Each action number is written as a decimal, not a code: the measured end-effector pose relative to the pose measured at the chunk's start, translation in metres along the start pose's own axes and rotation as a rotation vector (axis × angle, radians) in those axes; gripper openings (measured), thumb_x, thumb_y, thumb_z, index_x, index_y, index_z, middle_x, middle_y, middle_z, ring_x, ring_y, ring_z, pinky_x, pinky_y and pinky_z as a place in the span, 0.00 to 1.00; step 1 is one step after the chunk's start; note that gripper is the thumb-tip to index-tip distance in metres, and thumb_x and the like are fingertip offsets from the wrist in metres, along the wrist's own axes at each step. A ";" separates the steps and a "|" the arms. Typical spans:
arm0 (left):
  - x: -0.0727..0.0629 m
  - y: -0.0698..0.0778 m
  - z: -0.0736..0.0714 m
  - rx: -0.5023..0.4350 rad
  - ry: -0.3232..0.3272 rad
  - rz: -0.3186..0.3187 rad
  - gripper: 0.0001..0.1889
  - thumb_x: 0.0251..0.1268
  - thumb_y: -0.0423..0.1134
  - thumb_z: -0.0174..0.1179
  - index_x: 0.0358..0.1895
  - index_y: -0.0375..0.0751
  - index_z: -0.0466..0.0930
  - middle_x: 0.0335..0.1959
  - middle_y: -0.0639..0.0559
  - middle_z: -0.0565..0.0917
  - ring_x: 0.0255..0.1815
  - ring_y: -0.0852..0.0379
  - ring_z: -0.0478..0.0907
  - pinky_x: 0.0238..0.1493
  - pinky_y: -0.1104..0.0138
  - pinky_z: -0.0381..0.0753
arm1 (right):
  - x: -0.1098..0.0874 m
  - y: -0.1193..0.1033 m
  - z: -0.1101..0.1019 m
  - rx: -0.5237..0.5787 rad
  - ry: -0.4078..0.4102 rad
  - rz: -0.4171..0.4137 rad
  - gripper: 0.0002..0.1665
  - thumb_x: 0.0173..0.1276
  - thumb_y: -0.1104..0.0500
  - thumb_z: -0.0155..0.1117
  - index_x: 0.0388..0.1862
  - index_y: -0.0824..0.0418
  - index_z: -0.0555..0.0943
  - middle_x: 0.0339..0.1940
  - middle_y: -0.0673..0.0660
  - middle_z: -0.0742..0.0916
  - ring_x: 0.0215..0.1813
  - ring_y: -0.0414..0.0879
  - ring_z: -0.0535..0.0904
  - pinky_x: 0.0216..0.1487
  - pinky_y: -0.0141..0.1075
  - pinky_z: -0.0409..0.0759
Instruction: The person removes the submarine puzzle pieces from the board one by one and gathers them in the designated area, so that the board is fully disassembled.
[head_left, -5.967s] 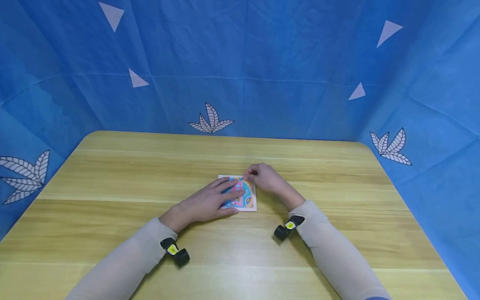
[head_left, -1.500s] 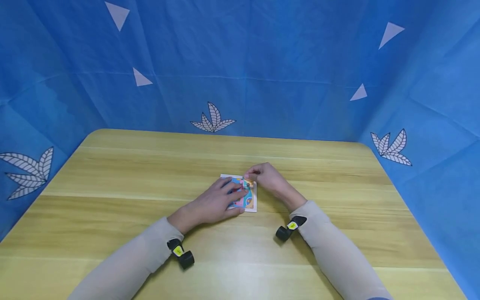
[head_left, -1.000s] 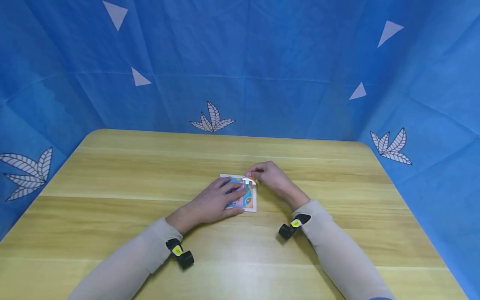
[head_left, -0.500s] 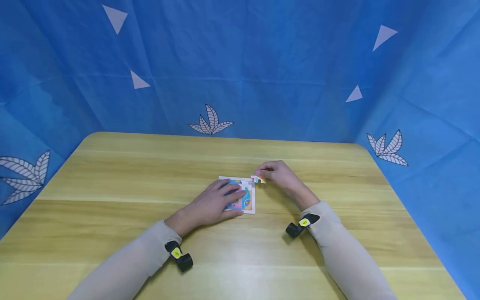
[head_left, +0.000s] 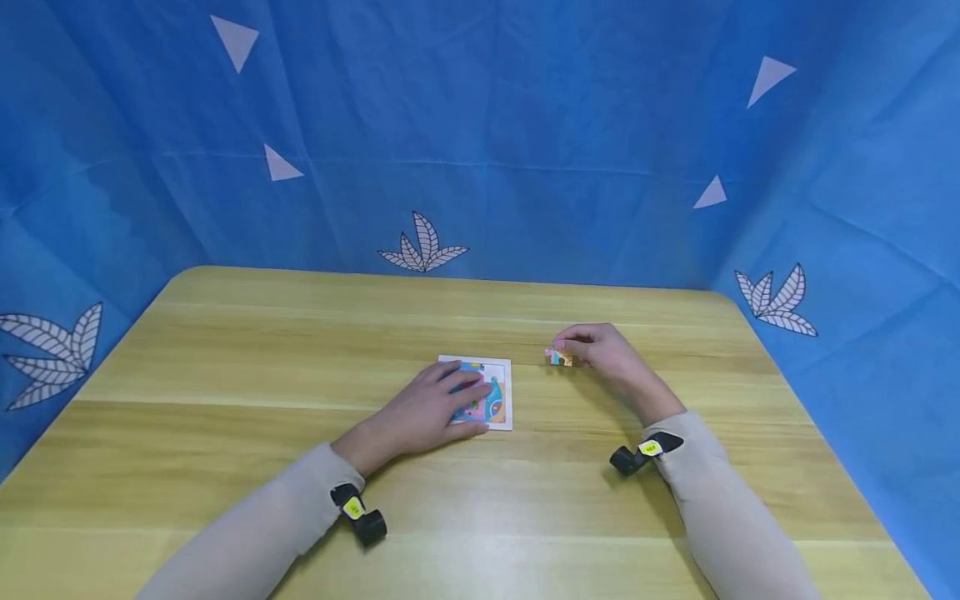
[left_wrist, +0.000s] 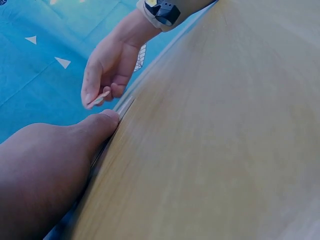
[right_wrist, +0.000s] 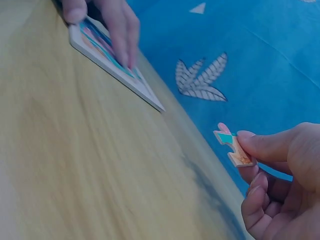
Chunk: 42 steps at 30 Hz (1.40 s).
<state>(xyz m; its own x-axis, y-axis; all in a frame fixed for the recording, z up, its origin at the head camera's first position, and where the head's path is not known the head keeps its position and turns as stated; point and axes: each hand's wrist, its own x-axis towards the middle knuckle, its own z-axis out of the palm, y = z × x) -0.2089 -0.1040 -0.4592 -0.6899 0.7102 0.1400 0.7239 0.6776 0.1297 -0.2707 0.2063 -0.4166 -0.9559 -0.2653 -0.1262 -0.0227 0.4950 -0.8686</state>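
A small picture puzzle in a white frame (head_left: 507, 400) lies at mid-table, with a pale gap at its far right corner. My left hand (head_left: 427, 408) rests flat over its left part, fingers spread and straight, hiding much of the picture. To the right of the frame, my right hand (head_left: 603, 354) pinches a puzzle piece (right_wrist: 235, 150) between thumb and fingers. The piece is orange, teal and pink with a curved notch, and it is held up off the table in the right wrist view.
The wooden table (head_left: 300, 333) reaches back to a blue cloth (head_left: 570, 208) printed with white leaves and triangles. The cloth also hangs along both sides. A small black camera (head_left: 367, 527) sits on the left wrist and another camera (head_left: 626, 460) on the right.
My right hand has lifted the puzzle piece from the frame's far right corner and carried it to the right, leaving a pale gap. The left hand has stayed on the frame.
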 end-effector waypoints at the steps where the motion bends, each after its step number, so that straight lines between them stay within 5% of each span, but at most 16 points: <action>1: 0.000 0.000 0.000 0.000 -0.002 0.000 0.33 0.71 0.68 0.43 0.73 0.58 0.65 0.70 0.54 0.69 0.73 0.45 0.59 0.74 0.50 0.55 | -0.002 0.001 -0.004 -0.002 0.001 0.002 0.16 0.72 0.54 0.62 0.49 0.65 0.84 0.34 0.54 0.80 0.30 0.47 0.67 0.30 0.35 0.69; 10: 0.001 0.001 -0.003 -0.011 -0.013 -0.012 0.33 0.70 0.68 0.44 0.73 0.58 0.65 0.70 0.54 0.68 0.73 0.45 0.58 0.74 0.50 0.54 | -0.004 0.017 -0.038 -0.060 0.083 0.034 0.21 0.71 0.50 0.64 0.51 0.66 0.84 0.39 0.52 0.82 0.36 0.45 0.70 0.34 0.33 0.72; 24: 0.000 0.000 -0.004 -0.015 -0.001 -0.010 0.33 0.71 0.68 0.44 0.74 0.58 0.65 0.70 0.53 0.68 0.73 0.44 0.58 0.73 0.49 0.55 | -0.005 0.030 -0.049 -0.134 0.099 0.092 0.19 0.70 0.53 0.66 0.49 0.68 0.85 0.31 0.51 0.83 0.29 0.42 0.70 0.29 0.32 0.71; 42: -0.001 0.001 -0.003 -0.026 -0.010 -0.007 0.33 0.71 0.67 0.45 0.73 0.57 0.65 0.70 0.53 0.68 0.73 0.44 0.58 0.73 0.49 0.55 | -0.008 0.038 -0.045 -0.242 0.091 0.096 0.17 0.71 0.52 0.64 0.50 0.61 0.86 0.53 0.61 0.83 0.46 0.51 0.75 0.41 0.38 0.71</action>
<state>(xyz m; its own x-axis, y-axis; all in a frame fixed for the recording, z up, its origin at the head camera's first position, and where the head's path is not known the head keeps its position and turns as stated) -0.2069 -0.1044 -0.4564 -0.6952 0.7072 0.1290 0.7185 0.6777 0.1566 -0.2775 0.2638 -0.4271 -0.9793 -0.1374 -0.1488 0.0102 0.7005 -0.7136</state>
